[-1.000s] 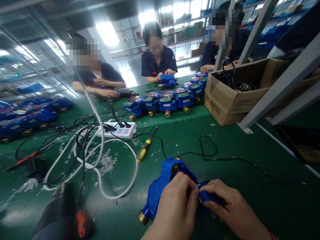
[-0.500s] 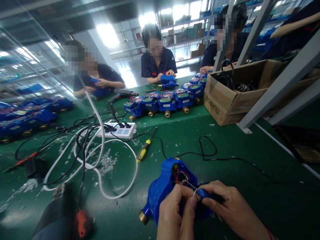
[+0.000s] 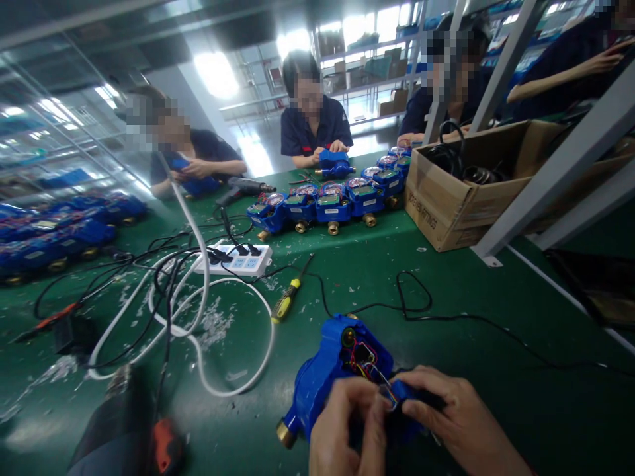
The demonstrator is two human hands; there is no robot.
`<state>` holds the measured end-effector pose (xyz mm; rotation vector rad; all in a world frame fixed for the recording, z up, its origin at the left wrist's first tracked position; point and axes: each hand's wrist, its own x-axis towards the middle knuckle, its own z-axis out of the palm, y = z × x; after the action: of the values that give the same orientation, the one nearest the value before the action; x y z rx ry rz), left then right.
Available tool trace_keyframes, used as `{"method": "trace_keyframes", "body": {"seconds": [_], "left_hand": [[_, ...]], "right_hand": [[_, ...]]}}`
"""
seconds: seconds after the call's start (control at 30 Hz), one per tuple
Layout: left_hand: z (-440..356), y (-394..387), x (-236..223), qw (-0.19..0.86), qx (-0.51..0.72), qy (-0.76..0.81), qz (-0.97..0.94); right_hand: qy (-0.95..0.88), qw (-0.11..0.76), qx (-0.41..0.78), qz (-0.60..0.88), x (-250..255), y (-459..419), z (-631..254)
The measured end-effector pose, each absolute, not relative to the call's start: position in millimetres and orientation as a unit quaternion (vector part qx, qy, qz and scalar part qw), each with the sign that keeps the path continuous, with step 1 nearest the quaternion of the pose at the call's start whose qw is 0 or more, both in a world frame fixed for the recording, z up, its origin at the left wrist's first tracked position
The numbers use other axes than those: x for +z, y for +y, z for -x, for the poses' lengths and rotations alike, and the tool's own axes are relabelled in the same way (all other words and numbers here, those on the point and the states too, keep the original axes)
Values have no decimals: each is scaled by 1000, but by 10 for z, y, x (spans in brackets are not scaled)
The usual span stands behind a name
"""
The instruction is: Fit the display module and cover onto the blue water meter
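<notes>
Hands (image 3: 397,423) curl, seemingly pinching meter (image 3: 327,370) wires (image 3: 370,367).

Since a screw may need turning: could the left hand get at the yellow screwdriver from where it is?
Probably yes: the screwdriver lies ahead-left of the left hand on bare mat, only the white cable nearby; the hand would have to release the blue meter.

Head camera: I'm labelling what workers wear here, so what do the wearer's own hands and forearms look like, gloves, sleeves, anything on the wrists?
Both the left hand and the right hand are bare: no gloves, no rings visible. No sleeve reaches either wrist in view, and the forearms run out of frame at the bottom edge. Fingernails are short and unpainted.
</notes>
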<state>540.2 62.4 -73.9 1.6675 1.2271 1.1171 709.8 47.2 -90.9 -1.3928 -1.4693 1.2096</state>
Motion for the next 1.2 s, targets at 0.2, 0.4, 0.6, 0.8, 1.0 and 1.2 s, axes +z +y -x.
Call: {"method": "trace_keyframes", "body": {"seconds": [0.2, 0.4, 0.6, 0.8, 1.0, 1.2], "left_hand": [[-5306, 806, -577, 265, 403, 451, -752], [-5258, 985, -444, 234, 342, 378, -828], [-5375, 1035, -388, 171, 235, 293, -911], [-5362, 1115, -403, 248, 47, 353, -901], [-5381, 1145, -320, 261, -13, 353, -899], [-5343, 1154, -240, 342, 56, 349, -871]], "right_hand": [[-609, 383, 442, 536, -880, 484, -7155], [-638, 383, 424, 517, -893, 505, -7206], [-659, 389, 396, 508, -863, 522, -7232], [-669, 381, 384, 511, -869, 528, -7281], [-697, 375, 348, 502, -831, 532, -7242], [-688, 373, 330, 527, -893, 526, -7263]]}}
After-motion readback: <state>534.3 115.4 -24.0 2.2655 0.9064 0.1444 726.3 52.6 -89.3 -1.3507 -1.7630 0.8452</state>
